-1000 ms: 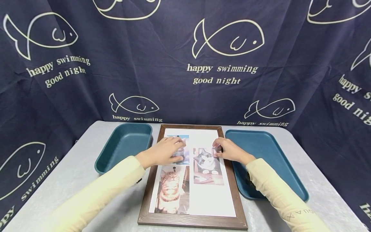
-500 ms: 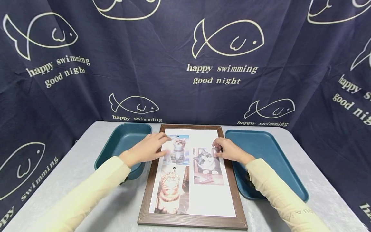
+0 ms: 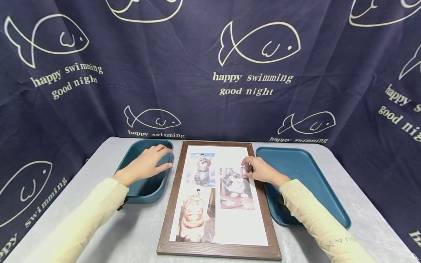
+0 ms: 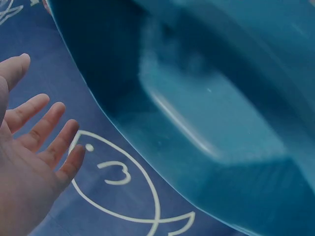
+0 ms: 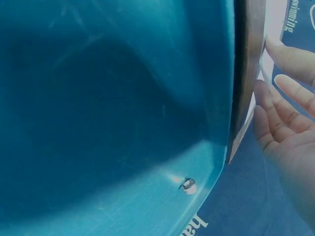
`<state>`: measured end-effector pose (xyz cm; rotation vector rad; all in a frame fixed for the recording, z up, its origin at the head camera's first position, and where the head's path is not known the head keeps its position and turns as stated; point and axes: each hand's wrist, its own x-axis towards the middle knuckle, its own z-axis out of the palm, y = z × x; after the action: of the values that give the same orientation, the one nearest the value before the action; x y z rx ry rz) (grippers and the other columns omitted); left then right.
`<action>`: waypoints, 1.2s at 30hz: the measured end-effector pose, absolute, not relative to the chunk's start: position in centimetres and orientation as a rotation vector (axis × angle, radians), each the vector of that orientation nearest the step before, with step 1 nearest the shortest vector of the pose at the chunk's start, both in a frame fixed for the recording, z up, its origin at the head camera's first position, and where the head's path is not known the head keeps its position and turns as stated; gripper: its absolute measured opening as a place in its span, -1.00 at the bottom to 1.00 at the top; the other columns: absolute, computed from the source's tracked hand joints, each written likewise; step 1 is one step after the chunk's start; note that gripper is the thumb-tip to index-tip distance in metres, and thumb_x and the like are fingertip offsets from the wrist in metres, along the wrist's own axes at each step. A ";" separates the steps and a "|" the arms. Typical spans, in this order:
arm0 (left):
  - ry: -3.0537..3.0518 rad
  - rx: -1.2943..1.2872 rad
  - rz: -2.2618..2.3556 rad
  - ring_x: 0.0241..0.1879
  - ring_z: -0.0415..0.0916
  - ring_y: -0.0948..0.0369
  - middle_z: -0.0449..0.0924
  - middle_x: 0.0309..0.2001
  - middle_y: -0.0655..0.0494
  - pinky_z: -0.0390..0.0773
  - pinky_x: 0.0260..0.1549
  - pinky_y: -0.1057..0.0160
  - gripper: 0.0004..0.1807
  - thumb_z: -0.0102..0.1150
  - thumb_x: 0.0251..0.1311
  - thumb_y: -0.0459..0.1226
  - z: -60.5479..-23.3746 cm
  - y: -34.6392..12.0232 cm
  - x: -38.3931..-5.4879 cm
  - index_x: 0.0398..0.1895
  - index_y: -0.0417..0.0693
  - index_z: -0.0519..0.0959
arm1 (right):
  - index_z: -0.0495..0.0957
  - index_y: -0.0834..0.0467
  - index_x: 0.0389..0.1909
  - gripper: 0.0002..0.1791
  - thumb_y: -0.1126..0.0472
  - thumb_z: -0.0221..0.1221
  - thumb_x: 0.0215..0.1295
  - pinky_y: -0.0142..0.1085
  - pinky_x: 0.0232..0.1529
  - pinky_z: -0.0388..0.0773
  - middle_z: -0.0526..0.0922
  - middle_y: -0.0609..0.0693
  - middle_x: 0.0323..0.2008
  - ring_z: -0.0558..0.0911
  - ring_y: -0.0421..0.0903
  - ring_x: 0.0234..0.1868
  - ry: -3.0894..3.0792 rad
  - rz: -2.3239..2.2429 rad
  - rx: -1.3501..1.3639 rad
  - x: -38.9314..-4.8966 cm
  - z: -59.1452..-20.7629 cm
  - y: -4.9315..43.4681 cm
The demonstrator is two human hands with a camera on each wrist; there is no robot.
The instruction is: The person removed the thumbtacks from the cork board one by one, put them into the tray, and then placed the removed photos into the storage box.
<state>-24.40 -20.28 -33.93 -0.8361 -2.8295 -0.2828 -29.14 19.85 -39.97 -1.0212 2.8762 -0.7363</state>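
Note:
A wood-framed white board [image 3: 241, 226] lies in the middle of the table. Two cat photos are on its left half: a kitten photo [image 3: 202, 173] above a tabby cat photo [image 3: 193, 217], each with a small dark fastener at the top. To their right lies a grey-and-white cat photo [image 3: 235, 191]. My right hand [image 3: 263, 171] holds this photo at its upper right edge between thumb and bent fingers; the fingertips [image 5: 261, 91] are right at the board in the right wrist view. Over the deep teal bin [image 3: 144, 199], my left hand [image 3: 144, 164] has its fingers spread and holds nothing.
A shallow teal tray [image 3: 302, 164] stands on the right, partly under my right forearm. A small shiny round piece [image 5: 188, 185] shows on it in the right wrist view. The dark blue fish-print cloth [image 3: 197, 54] hangs behind and along both sides of the grey table [image 3: 352, 197].
My left hand has moved left, off the kitten photo and across to the deep bin, uncovering that photo. The right hand has stayed at the grey-and-white cat photo.

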 end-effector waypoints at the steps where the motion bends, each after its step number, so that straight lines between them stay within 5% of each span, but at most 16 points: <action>1: -2.838 -0.821 -0.295 0.02 0.39 -0.06 0.42 0.07 -0.10 0.34 -0.05 -0.15 -0.47 0.11 0.18 -0.06 -33.9 -20.6 -24.4 0.16 -0.14 0.38 | 0.50 0.26 -0.21 -0.64 0.26 0.35 -0.05 -0.34 -0.39 0.45 0.58 0.06 -0.42 0.55 -0.10 -0.40 2.876 -0.738 -1.025 -29.2 -40.0 19.8; 36: -2.866 -0.391 -0.464 0.01 0.32 -0.25 0.34 0.03 -0.42 0.30 -0.04 -0.21 -0.45 0.09 0.18 -0.22 -35.0 -29.9 -25.0 0.12 -0.46 0.29 | 0.49 0.28 -0.19 -0.64 0.30 0.34 -0.04 -0.38 -0.42 0.45 0.55 0.03 -0.48 0.51 -0.19 -0.46 2.859 -0.792 -0.977 -28.9 -40.1 19.8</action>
<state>-24.98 -29.92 -34.96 -0.3906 -2.8661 -0.4638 -28.93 19.82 -40.08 -0.9770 2.8586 -0.7915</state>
